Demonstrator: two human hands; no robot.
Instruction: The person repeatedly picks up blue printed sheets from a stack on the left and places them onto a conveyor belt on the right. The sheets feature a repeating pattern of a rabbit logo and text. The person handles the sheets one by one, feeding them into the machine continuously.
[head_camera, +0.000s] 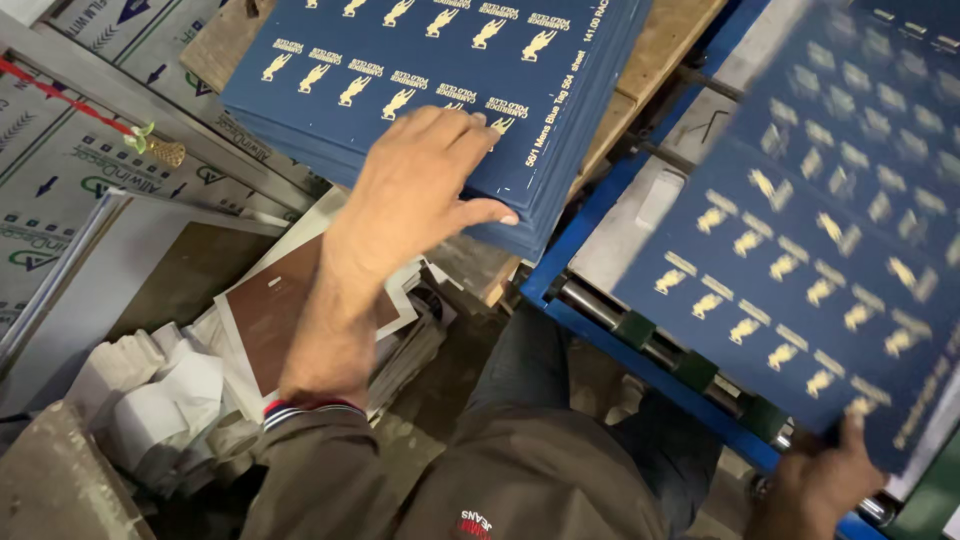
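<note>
Blue printed sheets handled at a blue machine.
The right hand (825, 480) is pinched on the lower edge of a thin, flexible sheet (820, 230), judged light; the left hand (420, 190) is spread flat on the stack (440, 70) corner, nothing gripped.

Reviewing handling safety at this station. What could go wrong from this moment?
1. The right hand pinches one blue printed sheet by its bottom corner only; it is motion-blurred and might slip or crease.
2. The left hand presses on the sheet stack near its overhanging corner; the top sheets could slide off the wooden board.
3. The sheet hangs over the machine's rollers; an edge may catch there.
</note>
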